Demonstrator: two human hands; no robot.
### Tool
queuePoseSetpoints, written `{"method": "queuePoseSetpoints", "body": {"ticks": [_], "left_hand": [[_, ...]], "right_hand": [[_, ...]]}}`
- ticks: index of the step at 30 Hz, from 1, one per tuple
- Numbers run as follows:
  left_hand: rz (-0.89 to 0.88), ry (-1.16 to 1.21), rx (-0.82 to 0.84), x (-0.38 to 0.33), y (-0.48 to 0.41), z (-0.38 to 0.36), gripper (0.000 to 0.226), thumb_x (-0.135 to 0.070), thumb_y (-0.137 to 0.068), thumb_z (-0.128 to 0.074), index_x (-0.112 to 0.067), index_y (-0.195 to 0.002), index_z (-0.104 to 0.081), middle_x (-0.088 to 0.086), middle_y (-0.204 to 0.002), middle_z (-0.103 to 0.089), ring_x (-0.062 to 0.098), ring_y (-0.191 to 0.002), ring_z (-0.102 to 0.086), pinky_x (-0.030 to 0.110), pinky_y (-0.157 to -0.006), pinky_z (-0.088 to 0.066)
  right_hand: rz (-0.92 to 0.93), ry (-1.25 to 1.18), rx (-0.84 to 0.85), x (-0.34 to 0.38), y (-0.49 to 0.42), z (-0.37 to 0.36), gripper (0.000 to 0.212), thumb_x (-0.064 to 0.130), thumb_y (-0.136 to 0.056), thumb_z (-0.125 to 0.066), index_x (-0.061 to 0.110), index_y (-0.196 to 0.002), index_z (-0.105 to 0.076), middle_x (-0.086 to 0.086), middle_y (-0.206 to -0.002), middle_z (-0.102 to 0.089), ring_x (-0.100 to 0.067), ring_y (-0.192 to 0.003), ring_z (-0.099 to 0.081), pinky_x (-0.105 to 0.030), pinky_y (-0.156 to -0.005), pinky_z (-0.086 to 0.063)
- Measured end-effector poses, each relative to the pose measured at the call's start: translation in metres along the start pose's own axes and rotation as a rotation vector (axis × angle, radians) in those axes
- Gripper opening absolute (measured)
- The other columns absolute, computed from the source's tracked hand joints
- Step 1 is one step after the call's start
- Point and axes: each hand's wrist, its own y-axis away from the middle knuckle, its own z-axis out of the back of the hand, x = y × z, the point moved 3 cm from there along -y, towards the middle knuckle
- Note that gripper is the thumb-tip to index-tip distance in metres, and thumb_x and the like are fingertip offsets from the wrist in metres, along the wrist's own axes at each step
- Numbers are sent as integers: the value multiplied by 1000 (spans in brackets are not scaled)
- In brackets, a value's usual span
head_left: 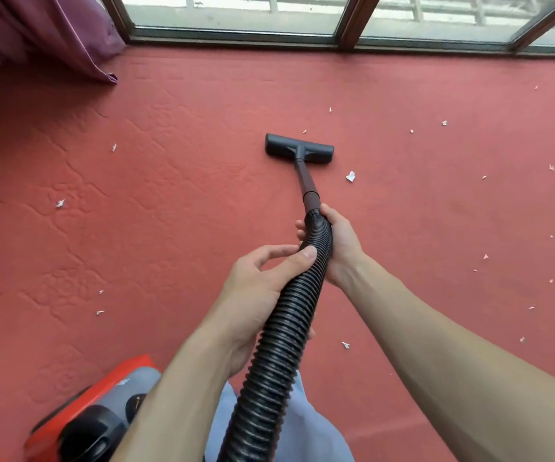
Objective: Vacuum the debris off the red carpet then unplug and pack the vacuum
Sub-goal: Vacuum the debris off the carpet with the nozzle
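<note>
Red carpet [169,201] carried scattered paper scraps [60,203]. Both hands gripped the ribbed hose [282,325], right hand [339,241] foremost at the wand [304,176] joint, left hand [263,288] behind. The floor head [299,149] lay straight ahead along the wand's axis; the largest scrap [350,176] lay just right of the wand.

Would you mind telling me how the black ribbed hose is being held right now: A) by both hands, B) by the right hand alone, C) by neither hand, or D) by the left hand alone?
A: the left hand and the right hand both curl round the hose, the right one nearer the wand.
</note>
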Motion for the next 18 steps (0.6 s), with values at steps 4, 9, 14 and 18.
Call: {"method": "queuePoseSetpoints", "body": {"ticks": [4, 9, 14, 18], "left_hand": [[20, -1, -10, 2, -2, 6, 48, -35, -72, -81, -16, -114, -67, 31, -90, -67, 36, -68, -61, 38, -50, -57], [9, -64, -46, 8, -6, 11, 31, -32, -81, -79, -26, -111, -71, 28, -90, -73, 32, -69, -64, 40, -60, -57], [-15, -84, -64, 21, 0, 12, 27, -29, -89, -74, -38, -114, -71, 9, -75, -69, 30, -65, -65, 50, -66, -60], [21, -45, -59, 34, 12, 15, 29, -29, -92, -71, -37, -120, -68, 14, -82, -67, 32, -64, -65, 43, -54, -59]], "right_hand": [[-8, 51, -6, -7, -8, 2, 62, 38, -86, -64, -1, -133, -54, -12, -84, -70, -19, -57, -62, -26, -55, -52], [-18, 111, -15, -13, -11, 8, 55, 39, -84, -65, 2, -124, -59, -11, -83, -70, -19, -60, -63, -28, -57, -52], [-9, 159, -51, -22, -9, 11, 43, 34, -86, -64, 2, -115, -61, -12, -80, -69, -19, -61, -63, -28, -54, -51], [32, 225, -103, -33, 0, 14, 32, 28, -89, -63, 2, -108, -63, -12, -78, -69, -20, -64, -64, -32, -62, -51]]}}
